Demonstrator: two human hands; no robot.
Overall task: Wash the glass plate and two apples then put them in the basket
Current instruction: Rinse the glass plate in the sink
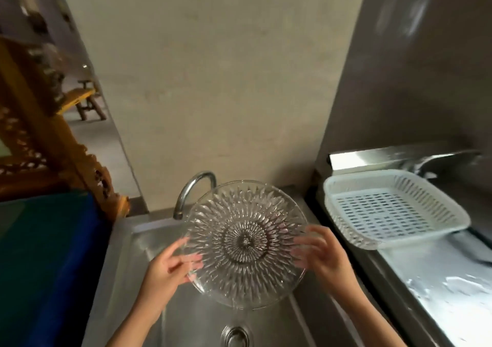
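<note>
Glass plate [245, 242]: clear, round, cut in a sunburst of petal ridges around a small hub; I held it tilted up over the sink [149, 242], its rim overlapping the tap spout [191, 190].
Left hand [170, 265]: my fingers curled on the plate's left rim.
Right hand [319, 253]: my fingers curled on the right rim.
Basket [394, 210]: white, slotted, on the steel counter [431, 280] right of the sink.
Hard to see: fingertips blurred behind the glass; drain [235, 336] cut off below.
</note>
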